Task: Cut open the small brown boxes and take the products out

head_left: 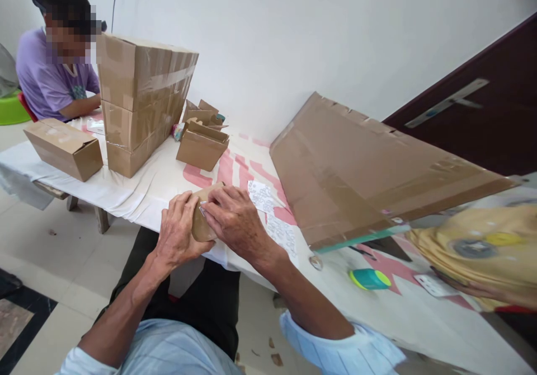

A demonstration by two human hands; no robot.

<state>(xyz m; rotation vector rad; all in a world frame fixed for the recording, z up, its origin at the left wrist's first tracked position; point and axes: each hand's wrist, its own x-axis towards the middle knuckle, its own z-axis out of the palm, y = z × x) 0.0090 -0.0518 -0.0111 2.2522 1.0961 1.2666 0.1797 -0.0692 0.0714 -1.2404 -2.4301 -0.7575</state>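
A person in a pale blue striped shirt holds a small cardboard box [200, 230] just over the near edge of a cloth-covered table [151, 189], the left hand [180, 229] gripping its side while the right hand [235, 215] pinches a small white piece [202, 209] against its upper face. The angle suggests little or no support beneath the box, so a loosened left grip could send it past the table's edge toward the lap or floor. Too hard a squeeze could dent the cardboard. What the white piece is cannot be told, but with the right fingers masking part of it, it could end up crooked or creased. Printed white sheets [280, 234] lie inward from the near edge, close beside the right forearm, where a sideways sweep could drag them out of place. Farther right, a teal-and-yellow container [370, 279] sits near the same edge; a swinging elbow could knock it off. An open carton [203, 146] stands toward the far edge, well clear of both arms.
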